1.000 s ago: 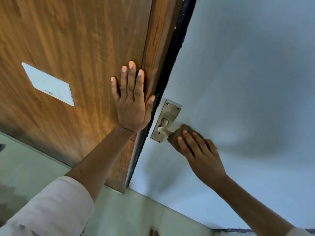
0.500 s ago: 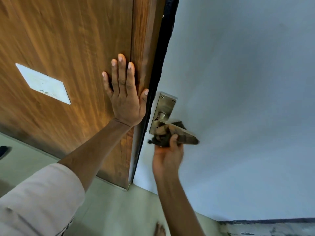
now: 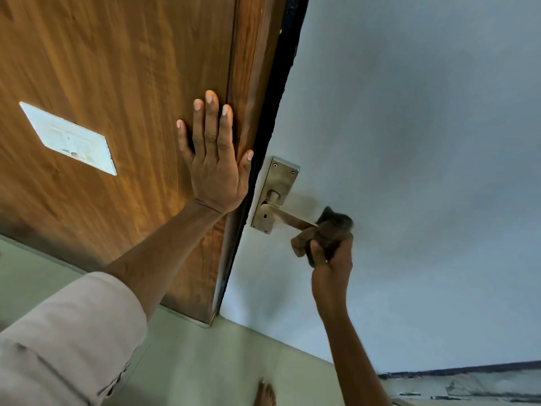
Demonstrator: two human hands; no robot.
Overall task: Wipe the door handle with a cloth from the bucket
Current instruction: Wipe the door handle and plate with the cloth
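Door handle [image 3: 288, 217]: lever runs from its backplate rightward to its free end, where the right hand [image 3: 332, 259] clenches the cloth [image 3: 328, 232]; left hand [image 3: 215, 159] splayed flat on wooden door [image 3: 117, 83].

At centre frame the left hand [image 3: 215, 168] lies flat, fingers spread, on the brown wooden door [image 3: 117, 98]. Right of centre, the right hand [image 3: 332, 259] grips a dark cloth [image 3: 329, 230] bunched over the free end of the metal door handle [image 3: 288, 215] (its backplate [image 3: 275, 194] sits on the pale door face [image 3: 409, 142]). A bare foot [image 3: 265, 394] shows at the bottom edge.
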